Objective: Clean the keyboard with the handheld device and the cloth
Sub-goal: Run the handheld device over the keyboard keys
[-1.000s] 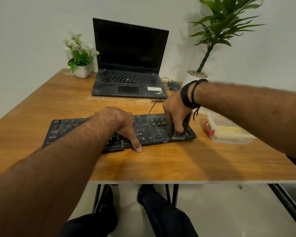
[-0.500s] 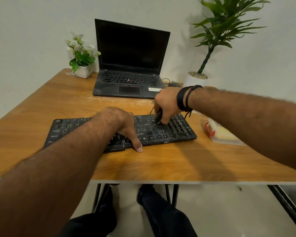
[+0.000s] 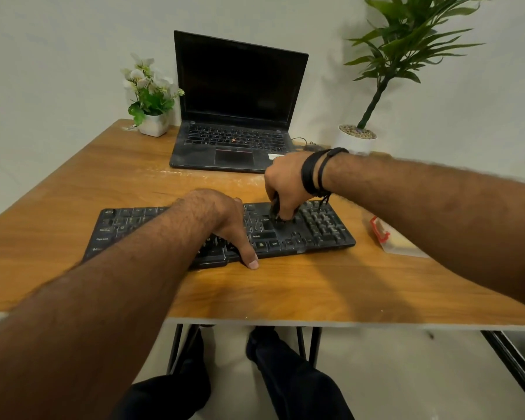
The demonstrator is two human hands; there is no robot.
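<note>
A dusty black keyboard (image 3: 322,228) lies across the middle of the wooden table (image 3: 73,201). My left hand (image 3: 222,219) rests flat on the keyboard's centre, its thumb reaching over the front edge onto the wood. My right hand (image 3: 285,186) grips a small dark handheld device (image 3: 275,209), its tip down on the keys just left of the number pad. Most of the device is hidden inside my fingers. No cloth is in view.
A shut-off black laptop (image 3: 237,110) stands open behind the keyboard. A small white flower pot (image 3: 153,124) sits at the back left, a tall potted plant (image 3: 358,137) at the back right. A clear plastic box with a red latch (image 3: 385,237) lies right of the keyboard, partly behind my forearm.
My right hand with the device has moved left and back, from the keyboard's front right corner to the keys left of the number pad. My left hand has stayed put.
</note>
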